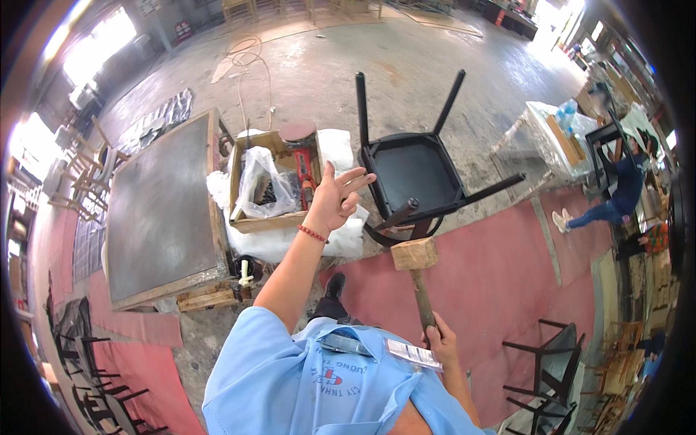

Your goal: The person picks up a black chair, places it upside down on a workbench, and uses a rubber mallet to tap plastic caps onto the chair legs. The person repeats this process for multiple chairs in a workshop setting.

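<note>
An upturned black chair (415,177) lies on the floor. Just left of it, the left hand (332,199) hovers, fingers spread apart. Below the chair, the right hand (439,341) clamps the wooden mallet (417,272) by its handle.

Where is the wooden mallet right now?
In the head view, the wooden mallet is right of centre, gripped by its handle in the right hand, its head raised just below the upturned black chair on the red floor mat.
</note>
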Demonstrator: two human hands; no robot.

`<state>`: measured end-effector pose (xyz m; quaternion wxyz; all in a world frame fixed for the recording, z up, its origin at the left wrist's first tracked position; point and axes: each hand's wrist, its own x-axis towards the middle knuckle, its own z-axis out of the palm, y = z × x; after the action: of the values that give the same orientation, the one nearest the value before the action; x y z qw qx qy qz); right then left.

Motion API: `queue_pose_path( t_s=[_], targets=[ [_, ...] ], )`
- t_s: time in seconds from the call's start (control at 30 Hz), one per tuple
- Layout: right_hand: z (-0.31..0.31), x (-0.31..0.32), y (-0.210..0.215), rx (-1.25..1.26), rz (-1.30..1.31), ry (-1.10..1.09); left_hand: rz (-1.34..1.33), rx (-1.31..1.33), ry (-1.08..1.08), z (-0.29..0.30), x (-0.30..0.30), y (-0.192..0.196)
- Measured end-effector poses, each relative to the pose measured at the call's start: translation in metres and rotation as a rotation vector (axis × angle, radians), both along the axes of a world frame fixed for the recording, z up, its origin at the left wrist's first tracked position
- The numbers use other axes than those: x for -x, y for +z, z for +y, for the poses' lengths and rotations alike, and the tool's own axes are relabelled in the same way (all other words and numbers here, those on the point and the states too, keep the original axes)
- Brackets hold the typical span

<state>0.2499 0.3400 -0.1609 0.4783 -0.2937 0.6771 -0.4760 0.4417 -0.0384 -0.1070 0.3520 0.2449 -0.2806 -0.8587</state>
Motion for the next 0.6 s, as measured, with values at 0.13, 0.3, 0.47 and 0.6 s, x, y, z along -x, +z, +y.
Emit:
queue_pose_path(
  t_s=[0.13,0.3,0.47,0.6],
  targets=[
    [-0.092,-0.028,0.011,0.035,-0.039,0.133,-0.219,-0.074,0.233,-0.028,-0.045,-0.008],
    [-0.215,-0.065,0.025,0.023,-0.076,0.276,-0.220,0.190,0.397,-0.072,-0.120,-0.005],
    [-0.297,-0.093,0.020,0.013,-0.019,0.388,-0.482,0.183,0.604,-0.098,-0.180,-0.031],
    [-0.341,-0.113,0.011,0.134,0.326,0.476,-0.833,0.368,0.629,-0.106,-0.184,-0.058]
  ],
)
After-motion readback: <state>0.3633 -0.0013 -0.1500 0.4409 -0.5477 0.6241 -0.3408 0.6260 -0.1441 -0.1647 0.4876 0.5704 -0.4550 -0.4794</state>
